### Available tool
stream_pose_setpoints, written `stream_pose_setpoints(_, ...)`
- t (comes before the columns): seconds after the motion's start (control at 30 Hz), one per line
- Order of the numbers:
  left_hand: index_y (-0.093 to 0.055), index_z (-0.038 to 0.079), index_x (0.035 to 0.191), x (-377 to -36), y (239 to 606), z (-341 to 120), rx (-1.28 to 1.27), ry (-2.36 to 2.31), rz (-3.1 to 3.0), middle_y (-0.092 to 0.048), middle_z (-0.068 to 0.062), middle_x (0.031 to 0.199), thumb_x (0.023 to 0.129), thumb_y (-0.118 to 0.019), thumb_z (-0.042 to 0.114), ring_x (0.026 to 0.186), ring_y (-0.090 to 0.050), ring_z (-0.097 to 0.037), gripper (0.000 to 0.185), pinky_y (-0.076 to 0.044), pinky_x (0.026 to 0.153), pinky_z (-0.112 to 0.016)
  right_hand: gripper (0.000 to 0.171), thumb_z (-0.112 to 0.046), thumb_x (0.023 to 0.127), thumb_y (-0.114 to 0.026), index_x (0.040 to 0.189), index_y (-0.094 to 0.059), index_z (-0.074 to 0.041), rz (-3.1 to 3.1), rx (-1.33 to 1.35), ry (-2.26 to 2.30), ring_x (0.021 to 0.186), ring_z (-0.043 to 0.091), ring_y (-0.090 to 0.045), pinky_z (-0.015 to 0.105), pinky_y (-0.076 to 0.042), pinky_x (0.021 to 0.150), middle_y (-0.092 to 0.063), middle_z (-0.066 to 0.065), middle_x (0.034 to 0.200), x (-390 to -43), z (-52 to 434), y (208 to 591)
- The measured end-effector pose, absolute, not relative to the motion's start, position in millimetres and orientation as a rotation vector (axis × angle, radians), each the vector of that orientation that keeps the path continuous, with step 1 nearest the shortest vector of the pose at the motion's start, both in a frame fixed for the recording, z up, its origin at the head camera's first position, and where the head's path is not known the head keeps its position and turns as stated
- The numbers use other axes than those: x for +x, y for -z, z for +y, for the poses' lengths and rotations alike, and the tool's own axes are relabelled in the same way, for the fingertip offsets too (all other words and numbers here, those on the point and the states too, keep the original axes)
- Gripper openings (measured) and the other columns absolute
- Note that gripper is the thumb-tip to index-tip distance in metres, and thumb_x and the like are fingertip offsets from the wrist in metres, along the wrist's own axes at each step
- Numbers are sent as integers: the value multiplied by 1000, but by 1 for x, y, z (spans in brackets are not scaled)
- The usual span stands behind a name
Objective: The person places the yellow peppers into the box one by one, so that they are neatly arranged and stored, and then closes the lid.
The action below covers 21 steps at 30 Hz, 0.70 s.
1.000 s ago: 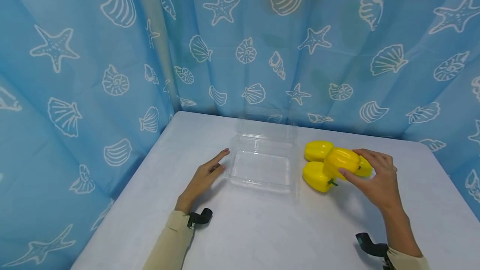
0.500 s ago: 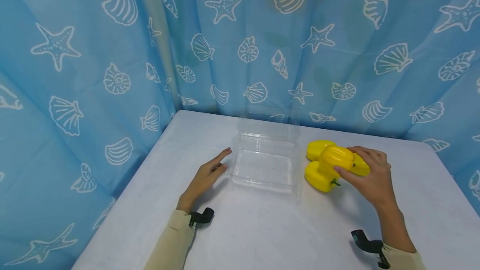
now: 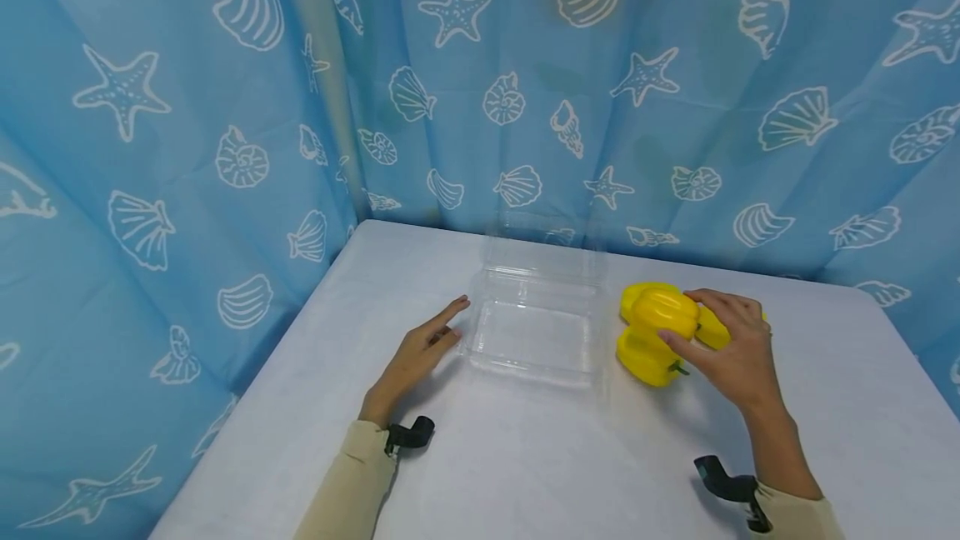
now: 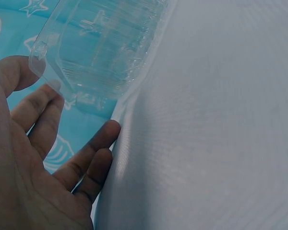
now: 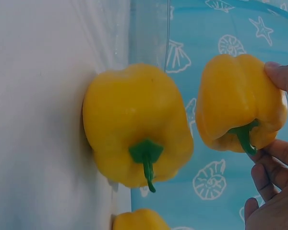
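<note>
The right hand (image 3: 731,357) grips a yellow bell pepper (image 3: 663,309) lifted above other yellow peppers (image 3: 647,357) lying on the white table (image 3: 525,457). The left hand (image 3: 412,357) rests flat, fingers spread, touching the near-left edge of an open clear plastic clamshell container (image 3: 536,323).
</note>
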<state>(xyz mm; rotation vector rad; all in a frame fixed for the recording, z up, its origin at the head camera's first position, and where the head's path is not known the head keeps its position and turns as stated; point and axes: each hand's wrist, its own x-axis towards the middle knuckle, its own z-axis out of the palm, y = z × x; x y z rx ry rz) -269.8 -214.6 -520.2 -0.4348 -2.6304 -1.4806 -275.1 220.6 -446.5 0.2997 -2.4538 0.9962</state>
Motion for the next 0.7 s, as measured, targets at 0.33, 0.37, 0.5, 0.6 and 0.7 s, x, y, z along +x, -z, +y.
stream_pose_setpoints(0.33,-43,34,153,-268,519,-214,-423,1495,-2630,-34,14,158,105,-54,25,113,-59,-19,49,-46,96,-45,65,-34,78,-87,134,-62,-10,-2501,313,-980,127,37,-35,71,-26,98,-54,16,136,-280,207,445)
stream_pose_setpoints(0.37,-43,34,153,-268,519,-214,-423,1492,-2632,-33,15,158,106,-53,25,114,-59,-19,49,-46,97,-44,66,-35,78,-87,134,-62,-11,-2504,314,-982,127,37,-35,71,-27,98,-54,16,137,-280,206,444)
stream_pose_setpoints(0.5,-42,36,152,-268,520,-215,-416,1488,-2636,-33,17,158,106,-53,26,115,-59,-18,49,-46,98,-44,65,-36,79,-87,134,-62,-11,-2501,326,-986,126,37,-35,69,-28,97,-54,16,137,-281,201,443)
stream_pose_setpoints(0.6,-43,34,153,-268,520,-215,-430,1484,-2628,-33,16,158,106,-53,26,115,-59,-18,49,-45,98,-44,65,-36,79,-86,133,-62,-11,-2500,340,-977,126,37,-35,69,-26,98,-54,15,136,-283,197,443)
stream_pose_setpoints(0.7,-43,33,153,-269,521,-215,-441,1469,-2623,-34,13,158,106,-53,24,113,-59,-18,49,-46,98,-44,65,-36,79,-86,133,-62,-11,-2503,353,-976,126,37,-34,70,-24,100,-54,16,136,-284,194,443)
